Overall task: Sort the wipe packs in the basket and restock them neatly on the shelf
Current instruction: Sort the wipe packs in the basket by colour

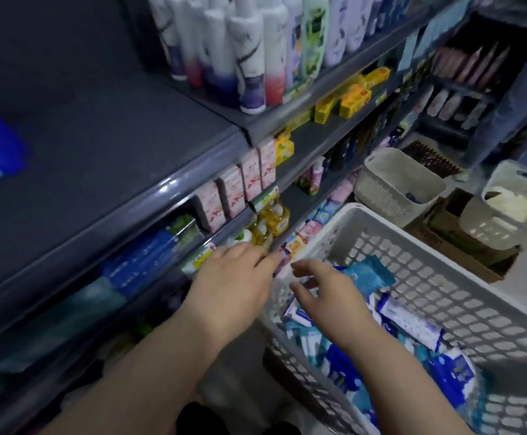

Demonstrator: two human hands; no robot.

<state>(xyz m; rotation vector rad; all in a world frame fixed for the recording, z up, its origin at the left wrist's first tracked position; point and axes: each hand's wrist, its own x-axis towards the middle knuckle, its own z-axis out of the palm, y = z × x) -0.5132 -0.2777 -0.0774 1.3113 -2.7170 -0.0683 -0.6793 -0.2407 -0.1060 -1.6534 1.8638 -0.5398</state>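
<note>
Wipe packs [409,321] in blue, teal and white lie heaped in the white slotted basket [444,277], mostly along its left side. One teal pack [367,273] sits on top near the far-left corner. The right hand [321,299] hovers over the heap by the left rim, fingers spread and loosely bent, holding nothing. The left hand [234,277] points straight fingers at the grey shelving [149,199] beside that corner; blur hides any contact. Pink boxes [234,191] stand on the shelf above.
</note>
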